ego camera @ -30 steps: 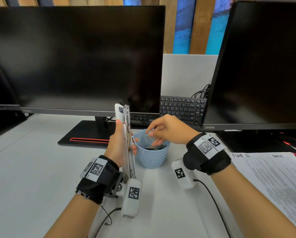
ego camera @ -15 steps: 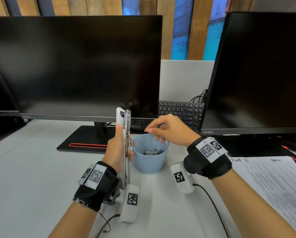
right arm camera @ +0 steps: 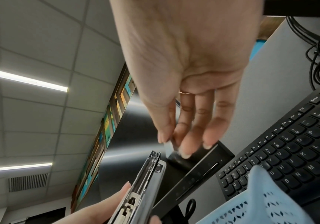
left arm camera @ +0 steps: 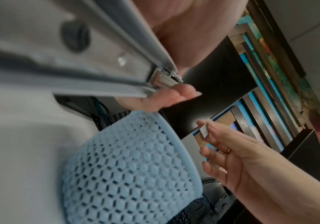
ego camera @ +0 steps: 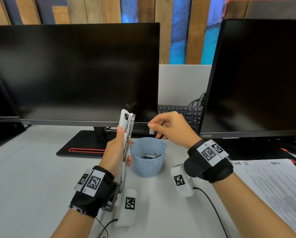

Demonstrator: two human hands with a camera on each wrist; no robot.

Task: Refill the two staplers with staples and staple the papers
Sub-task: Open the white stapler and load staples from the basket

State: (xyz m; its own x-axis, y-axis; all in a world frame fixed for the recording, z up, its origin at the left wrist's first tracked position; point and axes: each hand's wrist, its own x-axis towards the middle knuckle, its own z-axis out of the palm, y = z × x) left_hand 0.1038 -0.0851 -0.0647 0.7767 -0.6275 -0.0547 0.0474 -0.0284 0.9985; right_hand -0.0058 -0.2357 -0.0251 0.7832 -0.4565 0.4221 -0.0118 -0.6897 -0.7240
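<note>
**While my left hand holds the stapler up, my right hand brings the staples**

While my left hand (ego camera: 117, 150) is wrapped round the open stapler (ego camera: 126, 134) and holds it up on end, my right hand (ego camera: 168, 127) pinches a little strip of staples (ego camera: 151, 131) with thumb and first finger, just above the blue basket (ego camera: 148, 158) between my hands. More staples lie inside it. I think the strip is light, stiff and easy to snap, so I hold its sides softly. The stapler feels hard and smooth, so I grip its middle. The papers (ego camera: 279, 191) lie beside my right arm
</note>
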